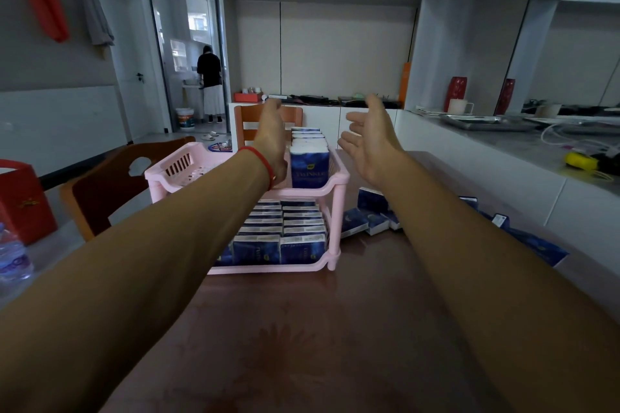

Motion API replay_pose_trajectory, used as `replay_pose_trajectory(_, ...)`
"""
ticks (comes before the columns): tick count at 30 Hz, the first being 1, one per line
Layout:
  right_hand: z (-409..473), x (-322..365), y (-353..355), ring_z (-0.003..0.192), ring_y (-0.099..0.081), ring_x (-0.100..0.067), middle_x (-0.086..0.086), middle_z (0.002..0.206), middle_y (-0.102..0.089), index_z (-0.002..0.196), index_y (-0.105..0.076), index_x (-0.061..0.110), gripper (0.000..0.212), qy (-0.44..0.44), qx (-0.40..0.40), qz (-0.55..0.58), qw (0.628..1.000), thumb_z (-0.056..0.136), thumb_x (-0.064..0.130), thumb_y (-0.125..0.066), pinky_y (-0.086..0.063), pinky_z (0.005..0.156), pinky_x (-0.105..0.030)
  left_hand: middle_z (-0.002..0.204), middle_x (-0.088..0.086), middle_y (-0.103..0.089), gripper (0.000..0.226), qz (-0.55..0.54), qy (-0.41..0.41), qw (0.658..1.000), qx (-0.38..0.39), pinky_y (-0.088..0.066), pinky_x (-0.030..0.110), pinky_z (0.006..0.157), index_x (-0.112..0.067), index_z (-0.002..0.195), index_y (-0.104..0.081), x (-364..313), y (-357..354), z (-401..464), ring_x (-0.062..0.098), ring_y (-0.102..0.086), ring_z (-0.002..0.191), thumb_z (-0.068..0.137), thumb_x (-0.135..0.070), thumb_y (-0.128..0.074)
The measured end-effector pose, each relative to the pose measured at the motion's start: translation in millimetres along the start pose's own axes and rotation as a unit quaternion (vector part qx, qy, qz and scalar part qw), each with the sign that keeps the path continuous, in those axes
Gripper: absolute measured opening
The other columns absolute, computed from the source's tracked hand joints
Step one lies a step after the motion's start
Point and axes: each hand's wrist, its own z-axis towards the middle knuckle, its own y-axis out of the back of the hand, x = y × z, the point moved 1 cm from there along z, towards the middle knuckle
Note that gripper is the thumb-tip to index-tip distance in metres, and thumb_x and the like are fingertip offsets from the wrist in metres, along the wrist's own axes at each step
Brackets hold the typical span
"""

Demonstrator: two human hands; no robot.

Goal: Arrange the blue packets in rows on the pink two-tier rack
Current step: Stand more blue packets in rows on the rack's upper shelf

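Both hands hovering mid-frame over the pink rack: left hand w/ fingers relaxed, holding nothing, just left of the top-tier packet row; right hand spread wide, palm facing left, touching nothing. Lower tier packets sitting in rows. Loose packets lying center-right on the brown table. White counter running along the right; wooden chair standing at left.

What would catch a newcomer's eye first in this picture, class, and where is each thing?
Two bare arms reach forward over the brown table, the left hand and right hand open on either side of a row of blue packets on the pink rack's top tier. The lower tier holds more packets, and loose ones lie on the table to its right.
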Motion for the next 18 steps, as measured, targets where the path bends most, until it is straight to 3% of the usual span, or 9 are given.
replay_pose_trajectory(3,-8.2,-6.6,31.0,0.129,-0.052,-0.037,-0.02,0.15,-0.043,0.141,-0.05,0.008,0.059,0.015,-0.015,-0.012,1.0,0.104,0.051,-0.033,-0.047,0.107,-0.049,0.117,0.008,-0.073,0.062,0.03,-0.054,0.998,-0.016,-0.049,0.04,0.1,-0.016,0.128,-0.06,-7.2,4.5,-8.1,0.027,-0.067,0.112,0.091,-0.062,-0.043)
replay_pose_trajectory(6,-24.0,-20.6,68.9,0.114,-0.062,-0.032,-0.017,0.135,-0.057,0.127,-0.06,0.01,0.048,0.023,-0.034,-0.084,0.996,0.104,0.046,-0.037,-0.052,0.099,-0.051,0.11,0.004,-0.071,0.045,0.089,-0.161,0.982,-0.054,-0.05,0.037,0.093,-0.017,0.113,-0.063,-15.8,1.6,-36.6,0.021,-0.064,0.106,0.095,-0.05,-0.04)
replay_pose_trajectory(8,-40.2,-32.3,97.3,0.103,-0.066,-0.029,-0.015,0.122,-0.065,0.115,-0.064,0.013,0.03,0.029,-0.05,-0.155,0.986,0.101,0.033,-0.048,-0.058,0.089,-0.046,0.106,-0.001,-0.067,0.027,0.176,-0.289,0.934,-0.114,-0.05,0.042,0.098,-0.022,0.1,-0.062,-15.8,-0.9,-62.9,0.019,-0.061,0.106,0.096,-0.04,-0.041)
replay_pose_trajectory(10,-57.7,-45.1,129.2,0.093,-0.068,-0.027,-0.014,0.106,-0.071,0.106,-0.067,0.013,0.019,0.047,-0.074,-0.246,0.965,0.098,0.025,-0.055,-0.06,0.082,-0.044,0.096,-0.004,-0.065,0.018,0.212,-0.445,0.862,-0.121,-0.056,0.04,0.091,-0.021,0.096,-0.063,-7.6,-7.3,-97.4,0.018,-0.064,0.098,0.097,-0.024,-0.045)
replay_pose_trajectory(12,-74.0,-59.9,162.8,0.086,-0.067,-0.021,-0.004,0.092,-0.072,0.099,-0.07,0.016,0.016,0.094,-0.106,-0.381,0.914,0.097,0.024,-0.057,-0.057,0.08,-0.041,0.091,0.001,-0.065,0.017,0.227,-0.546,0.803,-0.078,-0.057,0.035,0.082,-0.014,0.094,-0.064,12.6,-20.4,-131.4,0.018,-0.064,0.09,0.092,-0.011,-0.047)
replay_pose_trajectory(14,-87.1,-71.4,192.0,0.088,-0.065,-0.02,0.0,0.093,-0.07,0.096,-0.071,0.017,0.011,0.137,-0.118,-0.483,0.856,0.093,0.019,-0.06,-0.054,0.08,-0.036,0.087,0.003,-0.063,0.015,0.258,-0.569,0.781,-0.018,-0.051,0.026,0.076,-0.009,0.088,-0.063,43.7,-41.3,-154.7,0.014,-0.06,0.084,0.087,-0.006,-0.048)
replay_pose_trajectory(18,-93.8,-85.1,244.3,0.11,-0.055,-0.03,-0.007,0.111,-0.061,0.107,-0.07,0.018,0.026,0.134,-0.154,-0.658,0.725,0.082,0.026,-0.067,-0.048,0.091,-0.045,0.085,-0.002,-0.066,0.011,0.344,-0.456,0.815,0.098,-0.051,0.025,0.075,-0.009,0.083,-0.067,122.8,-85.9,-161.7,0.01,-0.061,0.082,0.08,-0.006,-0.057)
